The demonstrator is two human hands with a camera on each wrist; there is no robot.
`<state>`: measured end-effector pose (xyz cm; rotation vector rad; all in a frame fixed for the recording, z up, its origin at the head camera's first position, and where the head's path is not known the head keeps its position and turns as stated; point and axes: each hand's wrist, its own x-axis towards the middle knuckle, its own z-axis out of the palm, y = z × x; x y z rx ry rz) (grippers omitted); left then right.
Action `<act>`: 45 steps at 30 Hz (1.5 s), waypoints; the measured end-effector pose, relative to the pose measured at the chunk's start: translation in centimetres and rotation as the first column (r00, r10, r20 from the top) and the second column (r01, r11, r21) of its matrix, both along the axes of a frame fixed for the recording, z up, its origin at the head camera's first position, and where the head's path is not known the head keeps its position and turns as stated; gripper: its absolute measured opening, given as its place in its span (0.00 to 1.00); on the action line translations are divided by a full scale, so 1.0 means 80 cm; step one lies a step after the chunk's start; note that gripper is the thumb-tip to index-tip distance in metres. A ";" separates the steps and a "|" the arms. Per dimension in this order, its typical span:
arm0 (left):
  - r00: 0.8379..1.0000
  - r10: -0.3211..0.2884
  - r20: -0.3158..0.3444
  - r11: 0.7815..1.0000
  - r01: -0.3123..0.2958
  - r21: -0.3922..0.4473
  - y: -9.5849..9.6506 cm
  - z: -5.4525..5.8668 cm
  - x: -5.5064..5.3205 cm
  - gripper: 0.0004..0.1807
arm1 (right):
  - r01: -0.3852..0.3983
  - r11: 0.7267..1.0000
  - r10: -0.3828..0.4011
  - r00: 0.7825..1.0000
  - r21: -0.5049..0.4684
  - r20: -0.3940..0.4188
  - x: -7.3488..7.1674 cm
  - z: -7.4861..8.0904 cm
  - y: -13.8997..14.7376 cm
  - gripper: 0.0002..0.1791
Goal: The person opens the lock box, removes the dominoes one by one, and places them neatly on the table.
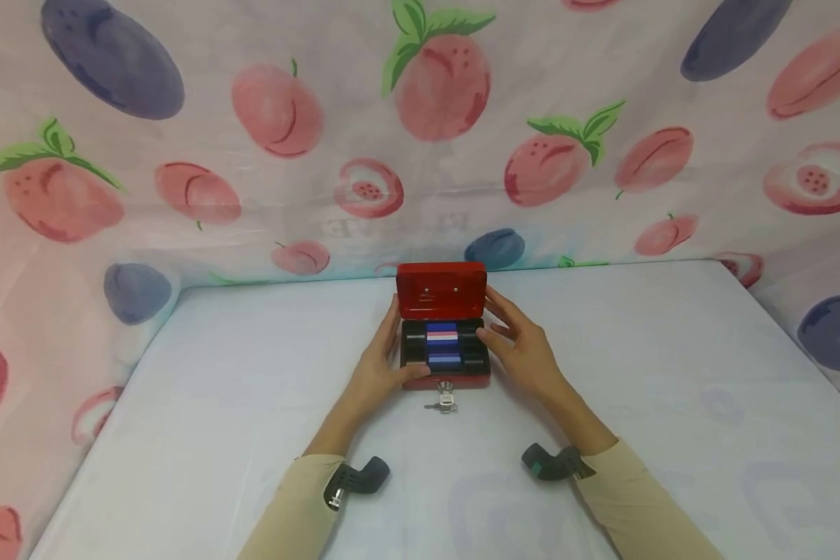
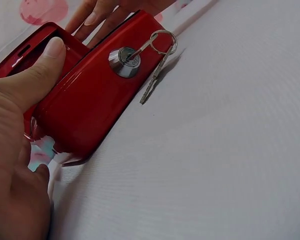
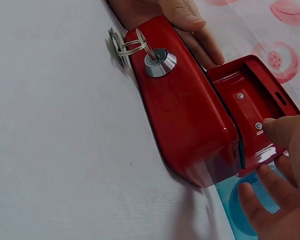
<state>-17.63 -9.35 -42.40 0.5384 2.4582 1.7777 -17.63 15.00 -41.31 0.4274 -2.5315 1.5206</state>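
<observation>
A small red metal cash box [image 1: 455, 382] stands on the table with its lid [image 1: 441, 290] raised. Inside is a black tray [image 1: 413, 342]; blue pieces, one with pink and white stripes [image 1: 442, 337], show in its middle. From the front lock [image 2: 125, 61] hangs a ring of keys [image 3: 125, 50]. My left hand [image 1: 378, 365] holds the box's left side, thumb over the front rim and fingers along the side. On the right, my right hand [image 1: 528, 350] has its fingers extended beside the lid, thumb over the box's right edge.
White cloth covers the table [image 1: 252, 389]. Behind the box hangs a fruit-printed curtain [image 1: 364, 101], close to the raised lid. Both forearms, in beige sleeves [image 1: 297, 498], carry dark wrist cameras [image 1: 553, 462].
</observation>
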 end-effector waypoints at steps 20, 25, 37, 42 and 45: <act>0.999 0.000 -0.038 1.000 0.000 0.002 -0.006 -0.024 -0.011 0.59 | 0.036 0.999 -0.034 0.994 0.021 -0.104 -0.001 0.002 -0.001 0.31; 0.999 -0.004 -0.035 1.000 0.004 -0.009 -0.004 -0.025 -0.010 0.60 | 0.139 0.990 -0.138 0.977 -0.009 -0.161 -0.001 0.010 -0.002 0.22; 0.999 0.011 -0.030 1.000 -0.012 -0.017 -0.006 -0.028 -0.008 0.59 | 0.077 0.994 -0.064 0.985 0.073 -0.158 -0.008 0.011 -0.032 0.10; 0.999 0.001 -0.037 1.000 -0.002 -0.016 -0.006 -0.026 -0.008 0.59 | 0.018 0.987 0.008 0.987 0.158 -0.163 -0.013 0.001 -0.034 0.12; 0.999 -0.007 -0.044 1.000 0.006 -0.011 -0.006 -0.023 -0.009 0.60 | 0.015 0.983 0.015 0.986 0.183 -0.165 -0.015 -0.001 -0.034 0.13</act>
